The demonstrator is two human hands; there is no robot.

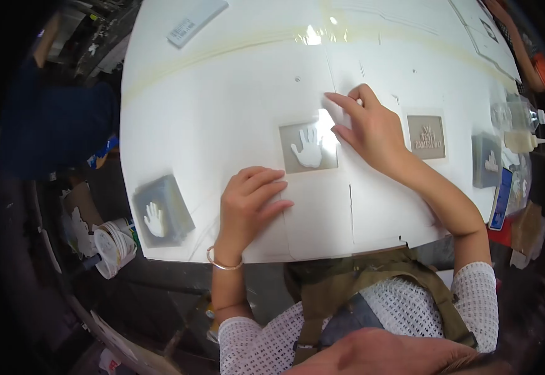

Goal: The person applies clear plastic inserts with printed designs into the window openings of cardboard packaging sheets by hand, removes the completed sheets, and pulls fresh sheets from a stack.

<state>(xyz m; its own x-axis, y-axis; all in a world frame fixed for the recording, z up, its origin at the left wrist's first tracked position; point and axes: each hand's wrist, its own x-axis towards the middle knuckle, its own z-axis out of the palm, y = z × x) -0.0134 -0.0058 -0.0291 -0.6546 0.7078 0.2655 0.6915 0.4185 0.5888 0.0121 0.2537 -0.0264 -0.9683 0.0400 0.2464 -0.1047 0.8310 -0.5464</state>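
Note:
A clear rectangular sheet with a white handprint shape (309, 150) lies flat on the white-covered table in front of me. My left hand (250, 203) rests by the sheet's lower left corner, fingers loosely bent, thumb apart, nothing visible in them. My right hand (372, 128) is over the sheet's right side, thumb and forefinger spread with a gap between them. Whether either hand touches the sheet is hard to tell. Just right of my right hand lies a framed panel with "MY FIRST CHRISTMAS" lettering (426, 136).
Stacks of handprint sheets stand at the left (163, 212) and right (486, 161). A nozzle bottle (519, 142), a clear bottle (516, 115) and a blue flat item (501, 199) line the right edge. A labelled pack (196, 24) lies far left; other people are at both sides.

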